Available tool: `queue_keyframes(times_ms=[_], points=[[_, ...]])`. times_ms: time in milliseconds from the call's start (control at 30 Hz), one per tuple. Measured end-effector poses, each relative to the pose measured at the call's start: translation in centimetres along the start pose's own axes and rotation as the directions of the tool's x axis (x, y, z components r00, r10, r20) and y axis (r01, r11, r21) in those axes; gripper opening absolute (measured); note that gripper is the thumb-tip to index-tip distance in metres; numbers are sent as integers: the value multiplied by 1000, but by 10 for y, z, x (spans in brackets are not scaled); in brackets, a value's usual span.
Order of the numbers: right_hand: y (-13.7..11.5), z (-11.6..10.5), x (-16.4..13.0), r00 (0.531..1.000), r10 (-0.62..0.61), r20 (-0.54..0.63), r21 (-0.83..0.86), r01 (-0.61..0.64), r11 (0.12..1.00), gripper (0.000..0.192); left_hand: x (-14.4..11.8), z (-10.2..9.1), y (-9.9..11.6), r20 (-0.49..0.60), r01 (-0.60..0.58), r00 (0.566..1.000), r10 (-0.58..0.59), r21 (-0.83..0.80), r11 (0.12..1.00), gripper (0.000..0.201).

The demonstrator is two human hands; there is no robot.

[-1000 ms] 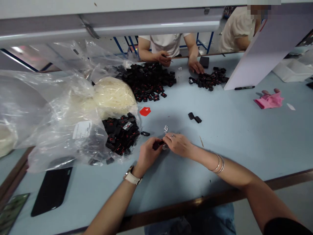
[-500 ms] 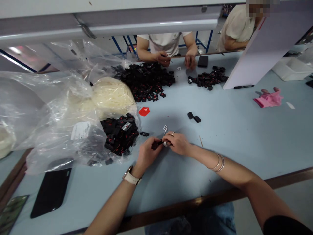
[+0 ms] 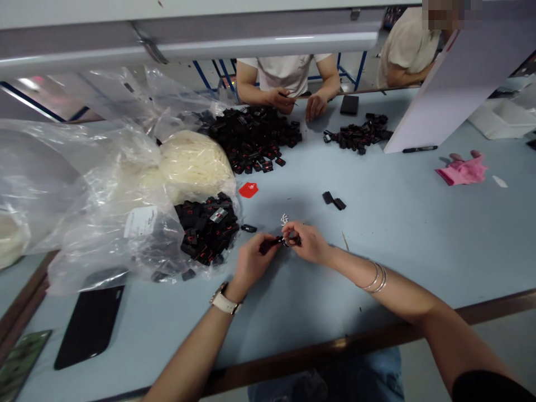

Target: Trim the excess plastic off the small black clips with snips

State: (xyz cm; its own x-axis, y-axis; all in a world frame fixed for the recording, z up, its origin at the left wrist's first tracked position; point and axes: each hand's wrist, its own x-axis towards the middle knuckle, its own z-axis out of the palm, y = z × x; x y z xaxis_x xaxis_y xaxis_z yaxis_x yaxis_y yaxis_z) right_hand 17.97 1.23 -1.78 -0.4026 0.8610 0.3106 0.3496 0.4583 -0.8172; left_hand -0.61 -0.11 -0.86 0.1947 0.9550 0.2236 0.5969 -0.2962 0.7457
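My left hand [image 3: 254, 255] pinches a small black plastic piece [image 3: 277, 240] between thumb and fingers. Touching or almost touching it from the right, my right hand [image 3: 307, 243] has its fingers curled together. Something dark shows beneath those fingers, too small to make out. Just beyond the fingertips lies a little heap of small white pieces [image 3: 285, 218]. One black piece with white marks [image 3: 249, 228] rests left of the hands, close to a pile of black and red pieces [image 3: 205, 231] at the mouth of a clear plastic bag [image 3: 104, 223].
Across the table a co-worker's hands [image 3: 317, 106] are at a larger black pile [image 3: 251, 137]. A red tag [image 3: 248, 190], two black pieces [image 3: 334, 200], a pink glove [image 3: 463, 168] and a black pen [image 3: 420, 149] lie about. A black phone-like slab [image 3: 90, 329] is at the lower left.
The fingers of my right hand have shifted and lifted slightly at the black piece, showing something dark under them. The co-worker's hand on the right side of the picture has moved left.
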Motion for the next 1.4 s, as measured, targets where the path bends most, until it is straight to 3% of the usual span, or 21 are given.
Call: queue_keyframes(times_ms=[133, 400, 833, 1100, 1400], points=[[2, 2, 0, 999, -34, 14, -45, 35, 998, 19, 0, 1, -1, -5, -16, 1000, 16, 4, 1000, 13], [4, 5, -2, 985, -153, 77, -301, 170, 938, 19, -2, 1, -2, -14, -48, 999, 49, 36, 998, 8], [-2, 9, -6, 940, -307, 148, -487, 339, 805, 17, 0, -1, 5, -1, 51, 999, -51, 43, 998, 15], [1, 9, -5, 972, -228, 49, -380, 229, 896, 12, 0, 1, 2, -19, 15, 1000, -14, 19, 1000, 15], [-3, 2, 1, 1000, -13, 3, -145, 13, 989, 8, 0, -1, 4, 17, 7, 1000, -7, 28, 1000, 13]])
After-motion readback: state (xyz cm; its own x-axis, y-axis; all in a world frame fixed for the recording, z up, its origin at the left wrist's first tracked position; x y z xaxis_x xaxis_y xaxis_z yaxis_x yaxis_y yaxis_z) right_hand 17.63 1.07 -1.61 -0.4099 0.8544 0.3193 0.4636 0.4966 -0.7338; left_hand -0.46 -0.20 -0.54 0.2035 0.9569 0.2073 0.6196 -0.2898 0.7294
